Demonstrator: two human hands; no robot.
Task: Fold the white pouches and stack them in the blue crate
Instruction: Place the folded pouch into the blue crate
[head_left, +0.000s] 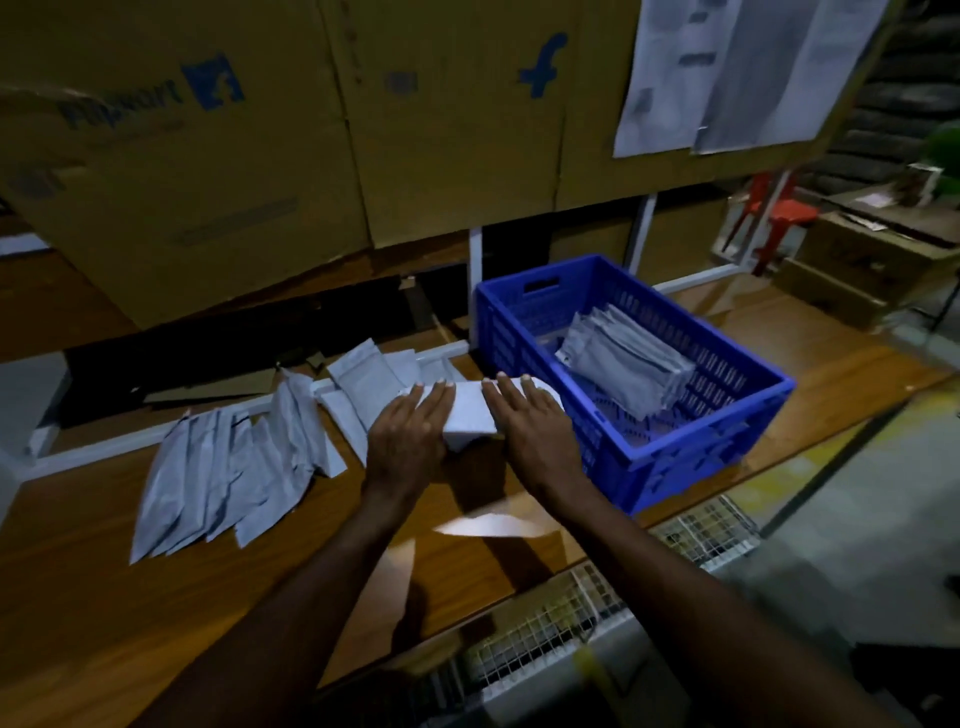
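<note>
While both hands (475, 431) press flat on a white pouch (470, 415), fingers straight, blue crate (675, 457) wall just beside.

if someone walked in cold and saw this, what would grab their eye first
Probably the blue crate on the right of the wooden table, with a stack of folded pouches inside. Next, the left hand and right hand pressing flat on a white pouch just left of the crate. A fan of unfolded pouches lies further left.
</note>
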